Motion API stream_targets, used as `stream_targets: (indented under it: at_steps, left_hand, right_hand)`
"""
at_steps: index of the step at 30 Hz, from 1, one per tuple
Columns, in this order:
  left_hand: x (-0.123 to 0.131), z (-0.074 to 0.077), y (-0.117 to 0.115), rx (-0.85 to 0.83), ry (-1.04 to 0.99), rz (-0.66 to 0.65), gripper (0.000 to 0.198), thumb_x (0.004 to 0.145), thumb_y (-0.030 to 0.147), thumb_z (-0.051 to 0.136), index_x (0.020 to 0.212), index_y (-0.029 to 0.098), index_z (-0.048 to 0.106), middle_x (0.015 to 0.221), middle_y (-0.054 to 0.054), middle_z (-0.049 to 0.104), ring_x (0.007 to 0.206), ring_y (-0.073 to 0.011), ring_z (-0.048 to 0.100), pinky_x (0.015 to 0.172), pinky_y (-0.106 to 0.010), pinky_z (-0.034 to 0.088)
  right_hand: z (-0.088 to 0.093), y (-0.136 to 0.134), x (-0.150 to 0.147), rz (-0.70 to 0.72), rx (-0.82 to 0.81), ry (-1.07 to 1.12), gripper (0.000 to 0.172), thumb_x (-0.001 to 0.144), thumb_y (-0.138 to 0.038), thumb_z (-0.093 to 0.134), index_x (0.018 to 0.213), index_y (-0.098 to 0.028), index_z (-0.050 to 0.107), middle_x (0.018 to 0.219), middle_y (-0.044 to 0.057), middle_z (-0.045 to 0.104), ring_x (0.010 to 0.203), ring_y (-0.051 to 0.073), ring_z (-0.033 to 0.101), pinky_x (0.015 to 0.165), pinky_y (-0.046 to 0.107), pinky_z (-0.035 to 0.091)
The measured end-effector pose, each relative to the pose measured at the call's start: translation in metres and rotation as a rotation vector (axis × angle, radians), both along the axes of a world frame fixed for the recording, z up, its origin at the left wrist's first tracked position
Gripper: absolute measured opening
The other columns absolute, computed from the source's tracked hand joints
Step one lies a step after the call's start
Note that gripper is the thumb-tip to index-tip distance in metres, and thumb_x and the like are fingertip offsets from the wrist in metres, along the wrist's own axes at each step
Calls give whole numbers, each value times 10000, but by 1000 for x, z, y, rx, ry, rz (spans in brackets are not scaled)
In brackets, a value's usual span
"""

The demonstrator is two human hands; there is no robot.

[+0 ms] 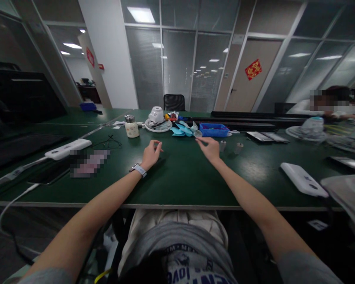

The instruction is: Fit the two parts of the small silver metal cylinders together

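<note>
My left hand (152, 155), with a watch (139, 170) on its wrist, hovers over the green table with its fingers loosely bent and apart, holding nothing visible. My right hand (210, 149) has its thumb and forefinger tips together; anything between them is too small to make out. Just beyond its fingertips lie blue fan blades (183, 129) with a clear part at their right end. Two small metal cylinders (239, 148) (223, 146) stand right of that hand. Behind my left hand, a white fan (156, 116) rests on its round grille.
A blue tray (213, 131) holds small parts behind my right hand. A cream jar (131, 128) stands back left. White power strips (68, 149) (303, 179) lie on both sides, with glasses (110, 141) at left. Other people (331, 102) sit far right.
</note>
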State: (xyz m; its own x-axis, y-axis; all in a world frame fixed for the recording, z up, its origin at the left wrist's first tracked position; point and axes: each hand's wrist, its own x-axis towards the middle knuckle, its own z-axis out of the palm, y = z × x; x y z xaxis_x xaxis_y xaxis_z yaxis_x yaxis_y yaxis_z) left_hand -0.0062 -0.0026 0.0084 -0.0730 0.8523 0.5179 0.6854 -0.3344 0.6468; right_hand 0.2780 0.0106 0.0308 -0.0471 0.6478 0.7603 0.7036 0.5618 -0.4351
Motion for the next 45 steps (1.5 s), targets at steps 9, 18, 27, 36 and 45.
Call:
stream_targets:
  at_steps: [9, 18, 27, 36, 45]
  left_hand:
    - [-1, -1, 1, 0, -10, -12, 333, 933, 471, 413, 1086, 199, 530, 792, -52, 743, 634, -189, 660, 630, -279, 432]
    - [-2, -2, 2, -4, -18, -27, 344, 924, 491, 418, 1074, 202, 527, 790, -52, 744, 634, -187, 654, 629, -273, 425]
    - [-1, -2, 2, -3, 15, -20, 347, 937, 469, 401, 1094, 189, 531, 795, -48, 744, 658, -188, 654, 638, -272, 411]
    - [-1, -1, 1, -30, 15, -17, 348, 937, 467, 408, 1099, 187, 535, 807, -54, 752, 658, -185, 662, 633, -270, 426]
    - [-2, -3, 2, -29, 7, -35, 327, 930, 467, 419, 1071, 197, 540, 783, -43, 747, 628, -181, 650, 613, -264, 417]
  right_hand:
    - [-5, 21, 151, -798, -251, 162, 337, 846, -243, 583, 1152, -175, 706, 1066, 179, 708, 893, 265, 635, 791, 357, 424]
    - [-13, 25, 158, -848, -283, 119, 317, 845, -232, 578, 1124, -172, 717, 1045, 177, 714, 934, 281, 661, 818, 375, 475]
    - [-13, 25, 160, -862, -342, 44, 320, 848, -273, 553, 1083, -152, 734, 1010, 179, 720, 905, 278, 667, 819, 371, 490]
    - [-13, 25, 151, -843, -181, 1, 385, 886, -291, 466, 1092, -81, 715, 1101, 221, 680, 1006, 320, 637, 896, 429, 464]
    - [-17, 34, 107, -508, -140, -266, 438, 845, -334, 577, 1225, -122, 630, 1211, 163, 642, 1106, 277, 587, 965, 387, 430]
